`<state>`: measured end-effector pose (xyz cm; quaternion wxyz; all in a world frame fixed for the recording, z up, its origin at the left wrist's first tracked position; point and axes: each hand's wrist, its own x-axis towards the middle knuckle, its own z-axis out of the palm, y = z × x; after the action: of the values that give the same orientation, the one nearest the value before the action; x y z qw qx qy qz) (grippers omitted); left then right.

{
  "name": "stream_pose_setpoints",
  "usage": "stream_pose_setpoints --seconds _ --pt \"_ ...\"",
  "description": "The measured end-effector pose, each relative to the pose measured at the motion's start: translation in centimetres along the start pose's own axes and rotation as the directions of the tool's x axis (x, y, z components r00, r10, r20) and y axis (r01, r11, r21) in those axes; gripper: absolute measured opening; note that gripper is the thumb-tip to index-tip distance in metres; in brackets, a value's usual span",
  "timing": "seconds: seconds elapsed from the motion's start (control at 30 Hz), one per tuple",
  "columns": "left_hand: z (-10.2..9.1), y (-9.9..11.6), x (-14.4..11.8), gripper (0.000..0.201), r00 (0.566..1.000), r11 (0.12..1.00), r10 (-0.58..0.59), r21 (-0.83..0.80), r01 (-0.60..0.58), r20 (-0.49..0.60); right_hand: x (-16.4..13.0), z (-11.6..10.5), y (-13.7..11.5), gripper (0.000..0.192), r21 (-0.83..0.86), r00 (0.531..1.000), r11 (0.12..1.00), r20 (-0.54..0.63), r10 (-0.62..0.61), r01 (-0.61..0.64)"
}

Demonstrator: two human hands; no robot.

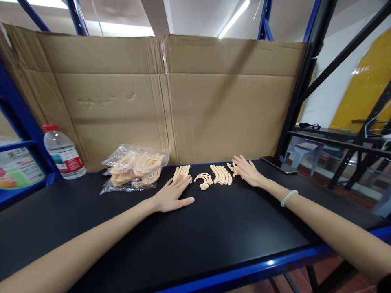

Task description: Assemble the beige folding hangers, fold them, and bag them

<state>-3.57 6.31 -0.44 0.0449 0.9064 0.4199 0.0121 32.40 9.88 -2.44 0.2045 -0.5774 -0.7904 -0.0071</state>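
Note:
My left hand (pixel 172 196) lies flat and open on the black table top (pixel 214 236), its fingertips touching a row of straight beige plastic strips (pixel 181 171). My right hand (pixel 248 171) also rests palm down with fingers spread, covering a few small beige pieces (pixel 231 167) at the far right of the row. Between the hands lie a cluster of hooked beige parts (pixel 204 180) and a fan of curved beige strips (pixel 222 174). A pale bead bracelet (pixel 288 197) sits on my right wrist.
A clear plastic bag of more beige parts (pixel 136 167) lies left of the strips. A water bottle with a red cap (pixel 62 152) stands at the far left. A dark phone (pixel 279 165) lies at the table's right back corner. A cardboard sheet (pixel 171 97) walls off the back.

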Motion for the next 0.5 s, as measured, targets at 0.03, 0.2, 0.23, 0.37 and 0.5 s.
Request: stream_pose_setpoints --seconds 0.03,0.2,0.23,0.37,0.5 --pt "0.0 -0.1 0.2 0.084 1.0 1.0 -0.003 0.001 0.003 0.003 -0.1 -0.3 -1.2 0.062 0.004 0.999 1.0 -0.035 -0.007 0.007" --pt "0.2 -0.4 0.9 0.084 0.999 1.0 0.002 -0.011 -0.002 -0.034 -0.8 0.8 -10.3 0.071 0.058 0.951 0.95 0.014 -0.309 0.307" --pt "0.3 -0.4 0.9 0.083 0.999 1.0 0.008 -0.015 -0.009 -0.052 -0.5 1.3 -11.9 0.069 0.055 0.934 0.936 0.068 -0.351 0.348" --pt "0.5 -0.4 0.8 0.083 0.997 0.999 0.016 -0.027 -0.018 -0.075 2.9 3.2 -14.1 0.059 0.054 0.915 0.938 0.207 -0.347 0.343" --pt "0.5 -0.4 0.9 0.083 0.997 0.999 0.006 -0.035 -0.009 -0.072 7.0 3.0 -12.6 0.056 0.081 0.929 0.954 0.22 -0.298 0.287"
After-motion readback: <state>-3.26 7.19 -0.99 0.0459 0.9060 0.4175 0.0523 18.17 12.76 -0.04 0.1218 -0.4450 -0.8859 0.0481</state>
